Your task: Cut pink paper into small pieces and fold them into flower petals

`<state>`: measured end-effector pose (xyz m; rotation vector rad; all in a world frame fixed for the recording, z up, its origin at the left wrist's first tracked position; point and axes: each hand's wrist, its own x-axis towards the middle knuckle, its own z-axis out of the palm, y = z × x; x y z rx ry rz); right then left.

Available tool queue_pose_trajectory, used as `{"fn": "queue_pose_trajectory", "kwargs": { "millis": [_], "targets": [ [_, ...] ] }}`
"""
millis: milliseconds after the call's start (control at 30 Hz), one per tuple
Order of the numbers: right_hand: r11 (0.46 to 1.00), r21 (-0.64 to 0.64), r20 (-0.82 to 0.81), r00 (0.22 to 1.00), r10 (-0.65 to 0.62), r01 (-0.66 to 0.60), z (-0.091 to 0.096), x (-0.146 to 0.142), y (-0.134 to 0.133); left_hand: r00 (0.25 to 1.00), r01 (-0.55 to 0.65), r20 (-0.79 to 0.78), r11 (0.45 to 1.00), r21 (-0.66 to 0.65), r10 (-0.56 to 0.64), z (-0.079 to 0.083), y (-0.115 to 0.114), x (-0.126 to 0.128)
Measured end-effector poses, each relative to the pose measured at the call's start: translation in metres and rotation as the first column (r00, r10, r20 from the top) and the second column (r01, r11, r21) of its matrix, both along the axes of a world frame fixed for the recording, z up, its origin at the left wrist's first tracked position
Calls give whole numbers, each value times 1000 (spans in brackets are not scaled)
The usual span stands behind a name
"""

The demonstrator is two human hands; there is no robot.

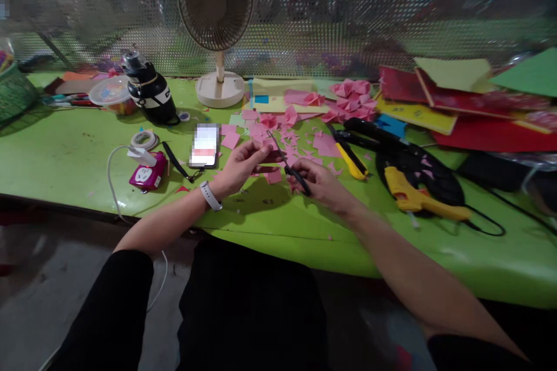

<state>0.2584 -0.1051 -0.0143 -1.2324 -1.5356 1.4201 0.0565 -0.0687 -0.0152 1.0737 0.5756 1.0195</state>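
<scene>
My right hand (pixel 322 184) is wrapped round the dark handles of a pair of scissors (pixel 299 180). The thin blades slant up and to the left, close to the fingertips of my left hand (pixel 246 165). Thumb and fingers of that hand are pinched on a small piece of pink paper (pixel 268 143), which is hard to tell from the scraps behind it. Pink paper scraps (pixel 290 138) lie scattered beyond both hands, and folded pink paper flowers (pixel 351 95) are heaped farther back.
To the right are a yellow cutter knife (pixel 351 161), a black stapler (pixel 369 132) and a yellow glue gun (pixel 413 197). On the left stand a phone (pixel 204 146), a magenta power socket (pixel 149 173), a tape roll (pixel 144 139) and a black bottle (pixel 152 95). A fan (pixel 220 90) stands behind.
</scene>
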Motion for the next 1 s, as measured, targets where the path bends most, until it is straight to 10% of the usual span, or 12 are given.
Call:
{"fn": "queue_pose_trajectory", "kwargs": {
  "millis": [1000],
  "targets": [
    [999,18,44,998,-36,36,1,0,-1,990,-34,-135,999,-7,33,-3,7,-2]
  ]
}}
